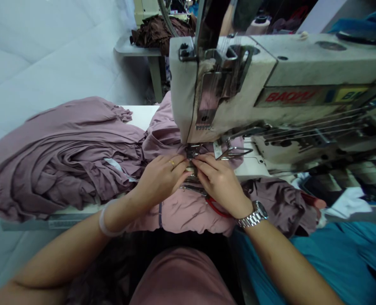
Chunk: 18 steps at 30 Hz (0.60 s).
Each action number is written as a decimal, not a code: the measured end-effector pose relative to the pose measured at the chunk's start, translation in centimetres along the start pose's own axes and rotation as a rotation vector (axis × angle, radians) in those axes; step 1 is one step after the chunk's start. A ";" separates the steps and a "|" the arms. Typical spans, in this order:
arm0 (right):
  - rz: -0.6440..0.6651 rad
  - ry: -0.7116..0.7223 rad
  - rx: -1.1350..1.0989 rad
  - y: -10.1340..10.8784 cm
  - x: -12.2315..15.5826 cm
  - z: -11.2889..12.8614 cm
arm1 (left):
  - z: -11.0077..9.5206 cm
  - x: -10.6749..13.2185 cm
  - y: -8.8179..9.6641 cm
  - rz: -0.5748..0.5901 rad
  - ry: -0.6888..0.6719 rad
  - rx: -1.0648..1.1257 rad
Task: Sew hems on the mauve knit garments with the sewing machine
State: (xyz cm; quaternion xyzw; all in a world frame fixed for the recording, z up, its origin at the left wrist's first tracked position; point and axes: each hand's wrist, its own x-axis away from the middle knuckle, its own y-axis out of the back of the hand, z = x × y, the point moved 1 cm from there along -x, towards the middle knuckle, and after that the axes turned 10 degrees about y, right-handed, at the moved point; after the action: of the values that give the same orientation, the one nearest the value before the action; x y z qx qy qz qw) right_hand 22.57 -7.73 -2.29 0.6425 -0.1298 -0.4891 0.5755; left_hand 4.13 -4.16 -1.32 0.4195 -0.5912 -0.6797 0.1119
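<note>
I have my left hand and right hand curled side by side, fingertips nearly meeting and pressing down on the mauve fabric, just in front of the presser foot of the sewing machine; from here I cannot tell whether either hand is pinching it. The fabric runs under both palms and back beneath the machine, with a heaped pile beside my left hand. Red-handled scissors lie under my right hand.
</note>
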 end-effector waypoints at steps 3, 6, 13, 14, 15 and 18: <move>0.007 0.034 0.048 0.1 0.2 0.1 | 0.0 -0.1 0.1 0.000 -0.002 -0.013; 0.024 0.072 0.128 0.2 0.2 0.5 | -0.1 0.0 0.2 -0.003 -0.002 -0.034; 0.052 0.235 0.269 0.1 -0.2 1.2 | -1.2 0.3 0.1 0.001 0.022 -0.025; 0.040 0.281 0.275 0.1 -0.1 1.2 | -1.2 0.1 0.3 0.031 0.020 -0.001; 0.029 0.323 0.272 0.2 0.2 1.0 | -1.1 -0.1 0.6 0.061 0.018 0.046; 0.021 0.373 0.226 0.8 1.0 -0.5 | 2.1 -1.0 2.2 0.048 0.108 0.244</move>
State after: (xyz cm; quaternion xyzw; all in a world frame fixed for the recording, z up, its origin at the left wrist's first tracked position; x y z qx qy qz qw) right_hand 23.78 -8.38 -2.10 0.7809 -0.0818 -0.3382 0.5188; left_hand 2.57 -2.61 0.98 0.4519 -0.6724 -0.5762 0.1079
